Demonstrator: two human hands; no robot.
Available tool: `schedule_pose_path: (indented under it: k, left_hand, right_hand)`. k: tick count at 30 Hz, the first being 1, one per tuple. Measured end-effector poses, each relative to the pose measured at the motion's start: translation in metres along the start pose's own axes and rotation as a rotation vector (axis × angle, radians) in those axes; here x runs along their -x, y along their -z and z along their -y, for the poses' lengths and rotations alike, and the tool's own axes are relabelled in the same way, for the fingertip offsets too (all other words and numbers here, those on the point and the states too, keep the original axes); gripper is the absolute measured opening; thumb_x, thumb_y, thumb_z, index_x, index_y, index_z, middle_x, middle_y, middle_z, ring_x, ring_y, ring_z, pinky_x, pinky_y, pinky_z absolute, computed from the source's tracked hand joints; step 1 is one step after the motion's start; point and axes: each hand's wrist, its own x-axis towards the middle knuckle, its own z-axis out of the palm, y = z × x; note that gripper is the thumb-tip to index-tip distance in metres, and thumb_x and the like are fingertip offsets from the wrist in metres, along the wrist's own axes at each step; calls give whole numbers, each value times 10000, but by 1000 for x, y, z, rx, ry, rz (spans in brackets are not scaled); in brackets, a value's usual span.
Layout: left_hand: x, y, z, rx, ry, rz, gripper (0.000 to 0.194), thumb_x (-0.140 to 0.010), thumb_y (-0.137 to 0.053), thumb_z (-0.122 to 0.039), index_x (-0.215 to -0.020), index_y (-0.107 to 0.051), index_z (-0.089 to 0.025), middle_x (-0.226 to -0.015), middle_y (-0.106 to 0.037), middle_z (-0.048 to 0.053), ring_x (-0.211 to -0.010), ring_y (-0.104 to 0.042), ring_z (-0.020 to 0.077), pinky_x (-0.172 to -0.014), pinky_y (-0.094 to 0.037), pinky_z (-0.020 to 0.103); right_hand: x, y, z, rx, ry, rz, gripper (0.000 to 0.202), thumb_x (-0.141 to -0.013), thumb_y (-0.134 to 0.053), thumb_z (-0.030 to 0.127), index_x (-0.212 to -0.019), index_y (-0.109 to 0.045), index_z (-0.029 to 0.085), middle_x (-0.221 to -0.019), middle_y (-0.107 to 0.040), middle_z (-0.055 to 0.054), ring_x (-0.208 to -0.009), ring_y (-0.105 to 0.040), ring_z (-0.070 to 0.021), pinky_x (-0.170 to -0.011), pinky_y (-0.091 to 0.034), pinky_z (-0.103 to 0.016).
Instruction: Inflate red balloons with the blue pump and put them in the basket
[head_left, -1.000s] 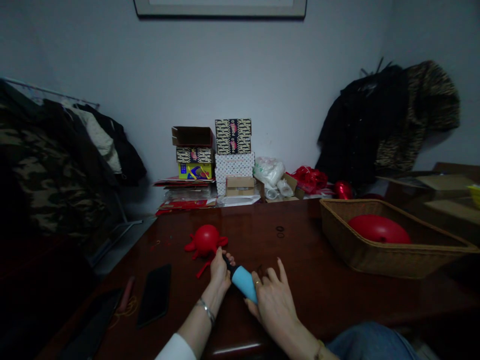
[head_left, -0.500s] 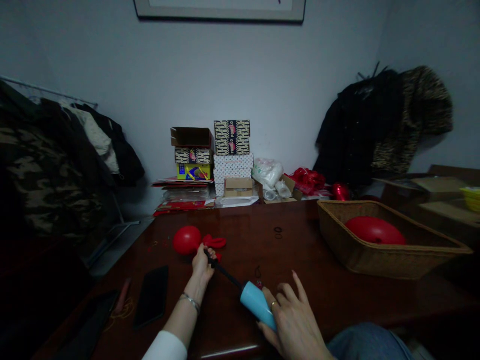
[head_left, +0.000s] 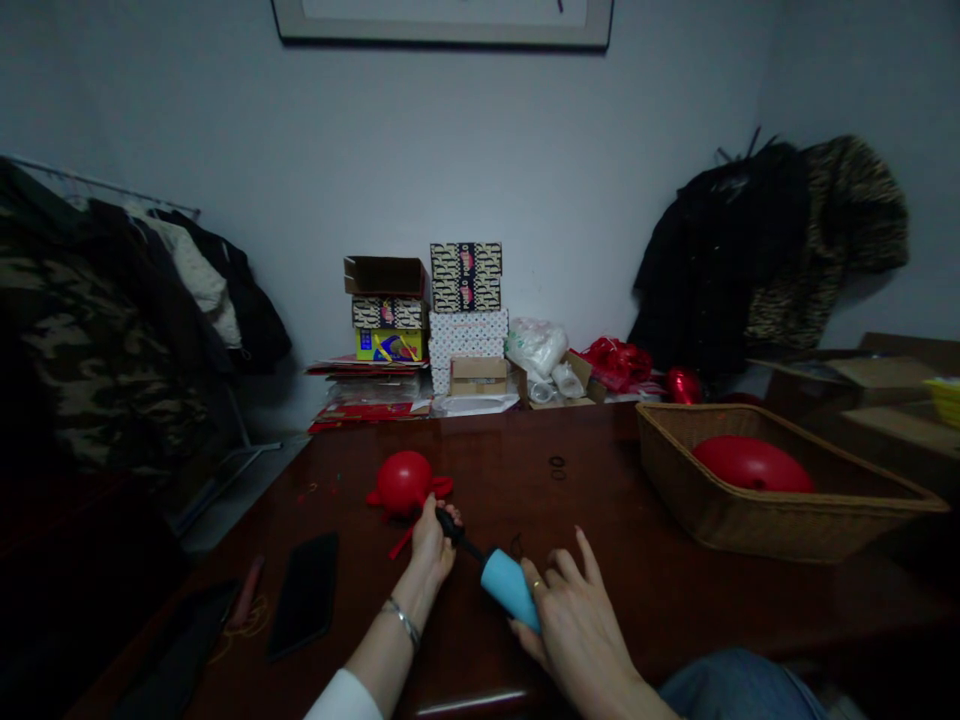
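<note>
A hand pump with a light blue barrel [head_left: 508, 588] and a black rod slants across the front of the table. My left hand [head_left: 433, 540] is closed around its black end, right beside a partly inflated red balloon [head_left: 405, 482]. Limp red balloon pieces lie about that round balloon; whether its neck sits on the pump is hidden by my fingers. My right hand [head_left: 574, 610] grips the blue barrel between thumb and fingers, with the index or another finger raised off it.
A wicker basket [head_left: 739, 520] holding a large red balloon [head_left: 754, 464] stands on the right of the table [head_left: 510, 450]. At left lie a dark phone-like slab [head_left: 304, 595] and a reddish stick [head_left: 247, 592]. Small bands [head_left: 556, 467] lie mid-table; boxes [head_left: 466, 340] are stacked behind.
My left hand has moved right and toward me along with the pump's black end, so less rod shows. The red balloon has shifted right; my right hand has barely moved.
</note>
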Motion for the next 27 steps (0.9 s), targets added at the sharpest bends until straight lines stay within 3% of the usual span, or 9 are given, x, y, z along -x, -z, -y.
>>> schedule_pose_path:
  k: [5, 11, 18, 23, 27]
  left_hand:
    - [10, -3, 14, -9, 52, 6, 187, -861, -504, -223, -692, -455, -158, -535, -502, -6, -415, -482, 78, -406, -404, 172]
    - [4, 1, 16, -44, 11, 5, 205, -845, -521, -240, -673, -440, -165, -503, -461, -32, -386, -445, 76, -389, -373, 180]
    - [-14, 5, -6, -57, -92, -3, 238, -840, -520, -268, -650, -412, -173, -459, -396, -65, -346, -377, 55, -344, -276, 154]
    - [-24, 11, -30, -29, -119, -11, 228, -876, -452, -203, -654, -414, -169, -461, -409, -58, -343, -373, 51, -352, -291, 154]
    - [-27, 12, -38, -6, -102, -28, 235, -884, -443, -198, -653, -415, -167, -460, -392, -60, -343, -368, 52, -338, -282, 152]
  right_hand:
    - [-17, -3, 9, 23, 2, -15, 577, -727, -603, 497, -1163, -580, 119, -840, -690, -105, -966, -523, -263, -1083, 9, -495]
    - [-30, -7, 20, 21, -13, 22, 579, -724, -605, 490, -1151, -584, 100, -847, -688, -121, -955, -527, -270, -1078, 2, -494]
    - [-20, -7, 24, -30, 1, -14, 587, -732, -596, 497, -1178, -568, 117, -846, -687, -106, -960, -526, -268, -1077, 8, -502]
    - [2, -6, 8, -58, 34, -45, 608, -724, -594, 540, -1198, -563, 159, -896, -687, -82, -965, -524, -259, -1084, 12, -499]
    - [20, -8, -7, -72, 64, -87, 618, -725, -577, 573, -1201, -563, 178, -858, -683, -58, -931, -529, -244, -1087, 13, -497]
